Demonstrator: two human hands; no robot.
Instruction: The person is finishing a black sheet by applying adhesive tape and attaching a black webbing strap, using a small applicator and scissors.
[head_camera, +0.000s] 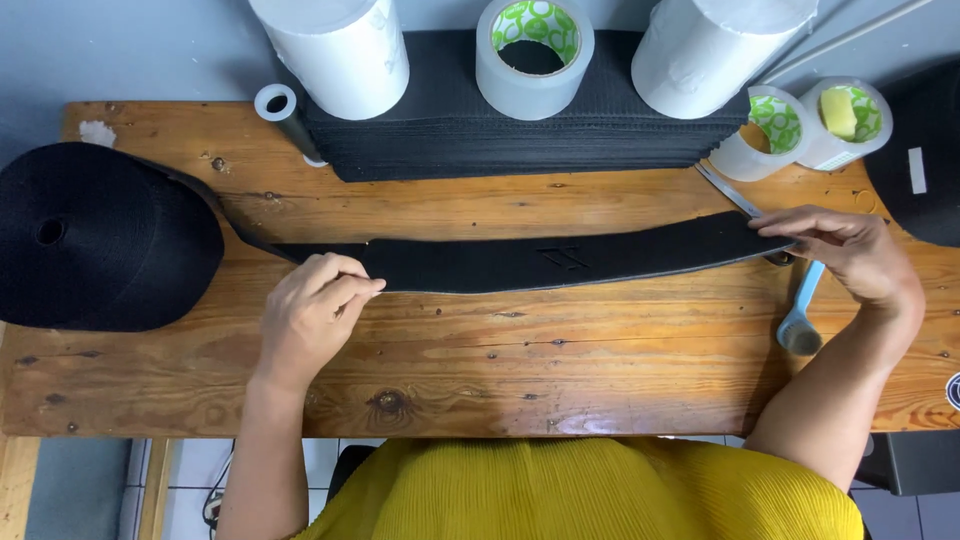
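Black strip (560, 262) — tape rolls (533, 55) behind (blue brush (800, 320) beside).

Long black padded strip (560, 262), slightly curved, flat on wooden table (500, 370), joined at left end to black webbing roll (100, 240).

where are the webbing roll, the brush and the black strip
webbing roll (100, 240), head view, on its flat top face
brush (800, 325), head view, on its blue handle near the bristles
black strip (560, 262), head view, on its middle
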